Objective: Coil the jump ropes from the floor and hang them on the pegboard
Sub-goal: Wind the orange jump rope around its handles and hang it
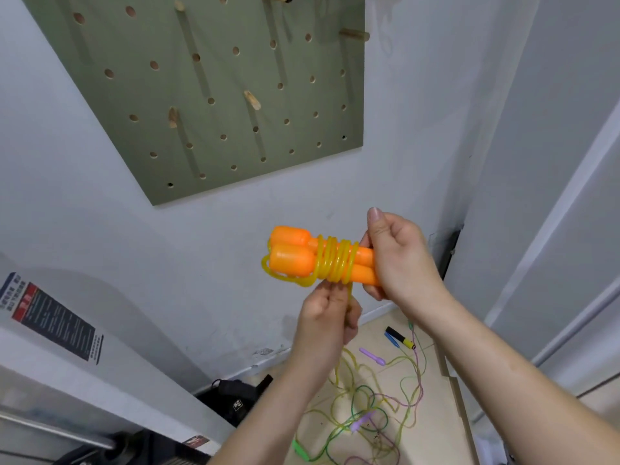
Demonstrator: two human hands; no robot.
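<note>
Right hand [399, 260] gripped orange handles [288, 263]; left hand [327, 320] pinched yellow rope [333, 263]. I judged slack would unwind the coils.

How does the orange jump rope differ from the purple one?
The orange jump rope is held up, cord partly wound round its side-by-side grips; the purple jump rope lies loose and tangled on the floor, grips apart. Orange's grips look thicker than purple's. Both have thin cords.

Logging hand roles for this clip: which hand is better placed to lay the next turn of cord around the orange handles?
Likely the left hand: it pinches the yellow cord just below the orange handles, while the right hand grips their ends and holds the pair together.
</note>
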